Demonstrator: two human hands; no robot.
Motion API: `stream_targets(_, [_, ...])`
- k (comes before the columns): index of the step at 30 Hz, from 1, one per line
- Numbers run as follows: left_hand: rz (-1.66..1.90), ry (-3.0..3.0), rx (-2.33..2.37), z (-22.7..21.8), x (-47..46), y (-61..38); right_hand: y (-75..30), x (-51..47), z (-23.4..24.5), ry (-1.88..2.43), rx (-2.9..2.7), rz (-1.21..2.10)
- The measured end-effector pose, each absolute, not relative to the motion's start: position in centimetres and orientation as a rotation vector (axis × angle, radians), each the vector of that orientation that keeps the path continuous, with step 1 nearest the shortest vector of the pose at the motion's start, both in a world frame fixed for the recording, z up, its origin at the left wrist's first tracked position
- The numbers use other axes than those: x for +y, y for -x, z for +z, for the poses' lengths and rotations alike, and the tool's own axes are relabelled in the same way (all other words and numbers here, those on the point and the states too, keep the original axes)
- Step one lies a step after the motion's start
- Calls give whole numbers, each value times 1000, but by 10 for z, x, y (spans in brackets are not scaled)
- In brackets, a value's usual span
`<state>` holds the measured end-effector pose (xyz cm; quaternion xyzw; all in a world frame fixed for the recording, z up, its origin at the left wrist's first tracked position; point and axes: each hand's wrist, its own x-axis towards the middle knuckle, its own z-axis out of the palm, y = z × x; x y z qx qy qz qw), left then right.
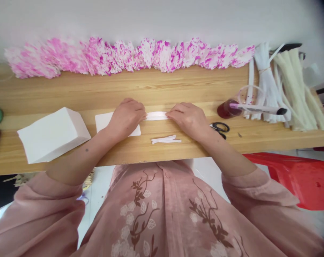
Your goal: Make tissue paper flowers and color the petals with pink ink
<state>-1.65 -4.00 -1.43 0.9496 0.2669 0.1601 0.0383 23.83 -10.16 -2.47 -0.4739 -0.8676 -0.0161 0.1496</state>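
Between my hands a narrow folded strip of white paper (156,116) lies along the wooden table. Its left end is pinched by my left hand (129,116), its right end by my right hand (190,117); both sets of fingers are closed. Under my left wrist rests a flat white paper sheet (103,120), partly covered by the arm. Nearer my body is a small bundle of thin white strips (165,139). Black-handled scissors (221,127) sit just right of my right wrist, which hides their blades in part.
A thick stack of white paper (53,134) stands at left. Pink-spotted white paper ruffles (129,55) line the wall. At right are a cup of dark red liquid (229,109) with a marker (260,108) across it, white strip bundles (266,82) and cream ones (295,89). A red stool (298,178) stands below.
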Motion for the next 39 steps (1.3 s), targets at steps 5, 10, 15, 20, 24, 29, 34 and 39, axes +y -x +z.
stream_targets(5, [412, -2876, 815, -11, -38, 17, -237, -100, -26, 1364, -2449, -30])
stream_targets(10, [409, -2935, 790, -10, -36, 16, -236, -99, -24, 1385, -2442, -24])
stream_targets(15, [391, -3062, 775, -9, -37, 14, -235, -98, -20, 1404, -2484, -33])
stream_targets(20, [412, -2999, 832, -12, -36, 12, -235, -95, -23, 1397, -2481, 43])
stream_targets(24, [396, -2858, 886, -9, -34, 14, -237, -92, -21, 1420, -2471, 44])
stream_targets(29, [382, -2778, 833, 1, -31, 19, -238, -92, -15, 1391, -2490, 110])
stream_targets(34, [347, -2839, 809, 1, -31, 19, -237, -91, -18, 1357, -2531, 155])
stream_targets(39, [368, -2813, 815, -2, -31, 20, -236, -91, -20, 1361, -2535, 144])
